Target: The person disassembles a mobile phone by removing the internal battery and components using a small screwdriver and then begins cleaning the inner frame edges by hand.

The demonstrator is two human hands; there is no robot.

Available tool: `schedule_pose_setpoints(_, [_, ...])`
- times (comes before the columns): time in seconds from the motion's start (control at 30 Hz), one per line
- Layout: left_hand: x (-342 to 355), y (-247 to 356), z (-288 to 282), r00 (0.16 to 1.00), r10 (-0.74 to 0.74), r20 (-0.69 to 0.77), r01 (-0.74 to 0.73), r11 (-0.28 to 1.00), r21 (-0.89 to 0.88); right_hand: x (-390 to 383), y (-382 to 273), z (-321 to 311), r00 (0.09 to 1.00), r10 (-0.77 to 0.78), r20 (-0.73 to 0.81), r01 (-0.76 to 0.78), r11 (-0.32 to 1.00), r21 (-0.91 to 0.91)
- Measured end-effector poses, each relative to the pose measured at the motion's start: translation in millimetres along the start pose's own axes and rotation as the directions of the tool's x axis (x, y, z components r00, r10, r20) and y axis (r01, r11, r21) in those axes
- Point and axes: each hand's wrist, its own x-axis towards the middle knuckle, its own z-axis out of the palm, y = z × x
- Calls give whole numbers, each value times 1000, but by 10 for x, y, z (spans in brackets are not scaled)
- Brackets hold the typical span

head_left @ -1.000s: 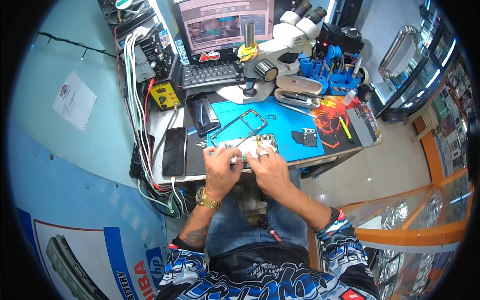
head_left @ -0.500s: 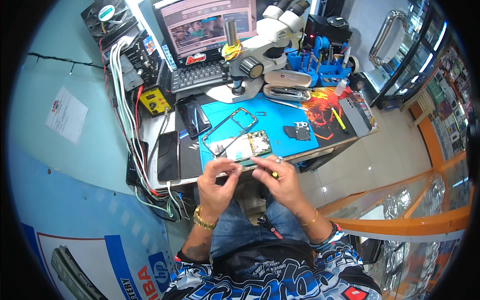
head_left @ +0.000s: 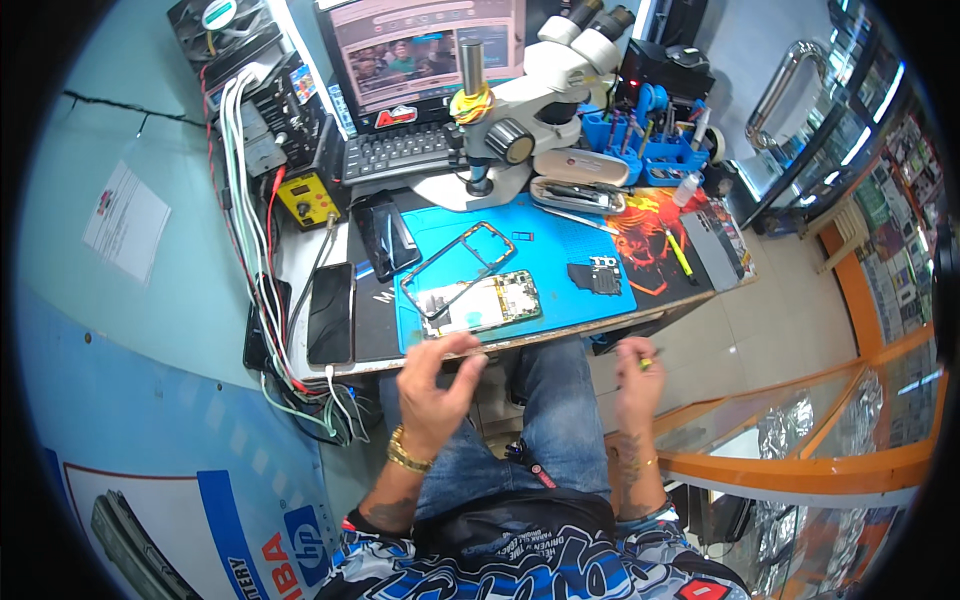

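Paper notice (head_left: 125,220) on left wall

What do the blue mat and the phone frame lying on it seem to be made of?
The blue mat looks like soft matte silicone or rubber: flat, even colour, no glare. The phone frame seems thin metal or metallised plastic; its rim shines palely around an open middle. Which of the two it is cannot be told.
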Motion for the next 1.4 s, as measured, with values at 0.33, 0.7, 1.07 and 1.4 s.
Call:
schedule_pose_setpoints(0.33, [662,-198,19,938,251,238,-336,829,447,1304,1038,-612,866,110,-488,64,943,325])
schedule_pose_setpoints(0.7, [643,-303,-82,968,49,244,-185,797,575,300,220,-83,912,-350,-216,297,923,-242])
schedule_pose_setpoints(1.07, [522,-536,137,979,203,27,-182,800,572,891,-559,1376,112,-427,897,991,114,-69])
schedule_pose_setpoints(1.4, [475,-528,90,988,157,-4,-130,830,542,969,-618,1511,-86,-224,971,995,-71,71])
